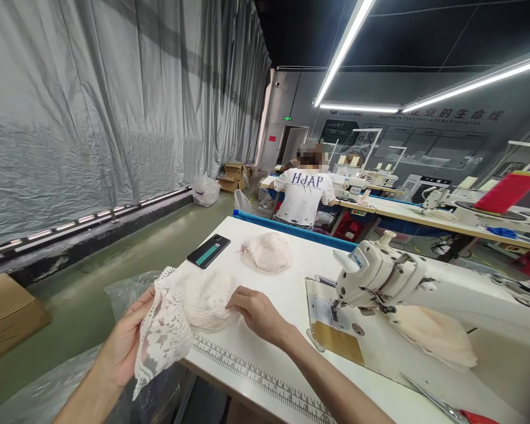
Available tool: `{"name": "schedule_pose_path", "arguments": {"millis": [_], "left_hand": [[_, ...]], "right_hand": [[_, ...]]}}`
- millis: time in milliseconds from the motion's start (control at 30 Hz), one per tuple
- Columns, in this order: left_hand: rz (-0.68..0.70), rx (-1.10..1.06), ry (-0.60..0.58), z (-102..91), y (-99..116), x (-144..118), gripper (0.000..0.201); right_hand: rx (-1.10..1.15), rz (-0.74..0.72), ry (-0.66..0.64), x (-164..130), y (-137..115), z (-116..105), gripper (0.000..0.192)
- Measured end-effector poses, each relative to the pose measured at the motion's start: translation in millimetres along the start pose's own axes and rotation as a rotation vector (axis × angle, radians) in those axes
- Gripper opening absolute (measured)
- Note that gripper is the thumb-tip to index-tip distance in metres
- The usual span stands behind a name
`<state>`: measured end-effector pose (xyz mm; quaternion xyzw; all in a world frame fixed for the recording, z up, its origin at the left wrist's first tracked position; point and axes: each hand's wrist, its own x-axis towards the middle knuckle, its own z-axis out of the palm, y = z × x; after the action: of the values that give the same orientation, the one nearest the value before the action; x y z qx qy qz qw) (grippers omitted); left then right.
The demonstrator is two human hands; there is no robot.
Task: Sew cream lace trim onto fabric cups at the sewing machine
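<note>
My left hand (pixel 122 347) grips a strip of white lace (pixel 165 333) that hangs over the near left corner of the white sewing table (pixel 287 282). The lace joins a cream padded cup (pixel 206 300) lying on the table. My right hand (pixel 258 312) rests on that cup's right edge, fingers pinching the fabric. A second cream cup (pixel 266 252) lies farther back, untouched. The white sewing machine (pixel 382 277) stands to the right of my right hand.
A dark phone (pixel 209 251) lies at the table's left edge. A printed ruler (pixel 256 377) runs along the front edge. Scissors (pixel 441 406) lie at front right. Pink fabric (pixel 433 338) sits under the machine arm. A person in a white shirt (pixel 304 194) sits ahead. Cardboard box (pixel 6 315) on the floor at left.
</note>
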<state>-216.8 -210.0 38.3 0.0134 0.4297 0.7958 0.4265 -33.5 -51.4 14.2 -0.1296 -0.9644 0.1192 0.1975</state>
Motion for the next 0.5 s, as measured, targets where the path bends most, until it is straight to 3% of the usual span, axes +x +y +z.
{"name": "schedule_pose_path", "arguments": {"millis": [500], "left_hand": [[-0.066, 0.032, 0.04, -6.3, -9.3, -6.7, 0.033]], "right_hand": [[0.062, 0.032, 0.047, -7.2, -15.1, -2.1, 0.009]]}}
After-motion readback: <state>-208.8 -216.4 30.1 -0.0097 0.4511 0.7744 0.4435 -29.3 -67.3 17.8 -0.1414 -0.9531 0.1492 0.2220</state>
